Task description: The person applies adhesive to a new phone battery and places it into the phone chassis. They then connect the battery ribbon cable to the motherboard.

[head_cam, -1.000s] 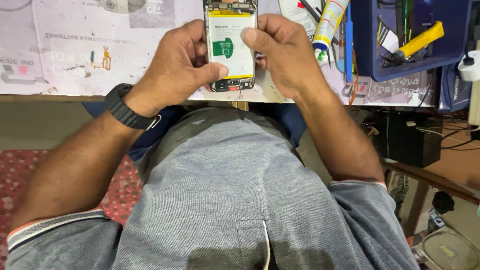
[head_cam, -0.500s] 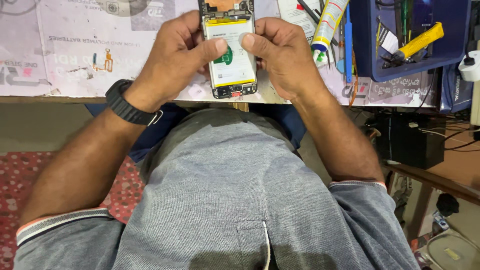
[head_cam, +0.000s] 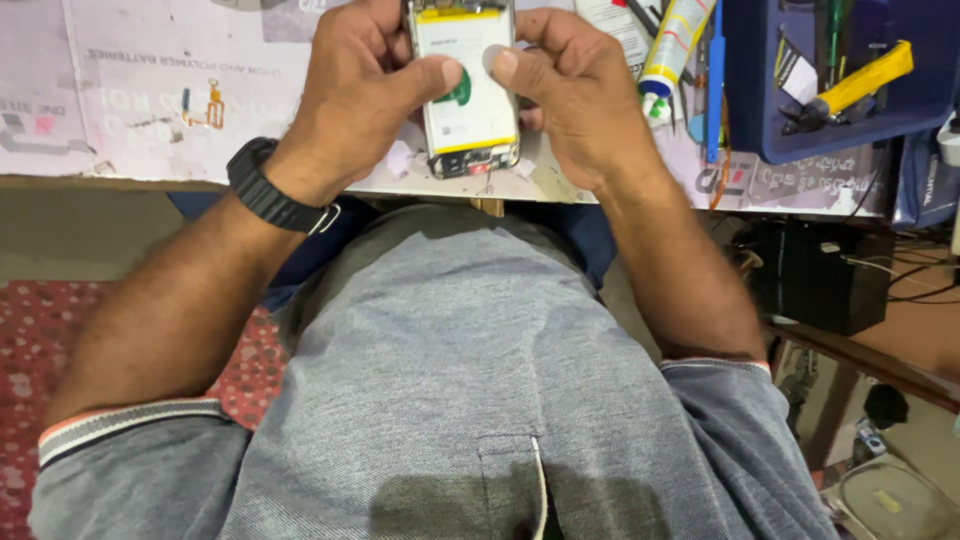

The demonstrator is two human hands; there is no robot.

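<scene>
Head view: the camera looks down over the person's grey shirt to the front edge of the workbench.
Opened phone: the opened phone (head_cam: pixel 462 90) has its back cover off, so the white battery (head_cam: pixel 462 85) with a green mark shows; it is held just above the near edge of the workbench (head_cam: pixel 150 110), between the two hands.
Long axis: the phone's long side runs away from the person, the bottom end with the dark board toward the body and the top end cut by the upper edge of the picture.
Left hand: the left hand (head_cam: pixel 355 95) is closed around the left side of the phone, and its thumb lies across the battery, pointing to the right.
Right hand: the right hand (head_cam: pixel 575 100) is closed around the right side, and its thumb comes from the right onto the battery.
Thumbs: the two thumb tips nearly meet over the middle of the battery, near the green mark; both hands are equally near.
Wrist: a black watch (head_cam: pixel 268 190) sits on the left wrist.
Further right: a yellow and white glue tube (head_cam: pixel 672 45) lies just beside the right hand, and a blue tray (head_cam: pixel 760 110) with a yellow-handled tool (head_cam: pixel 855 85) stands beyond it.
</scene>
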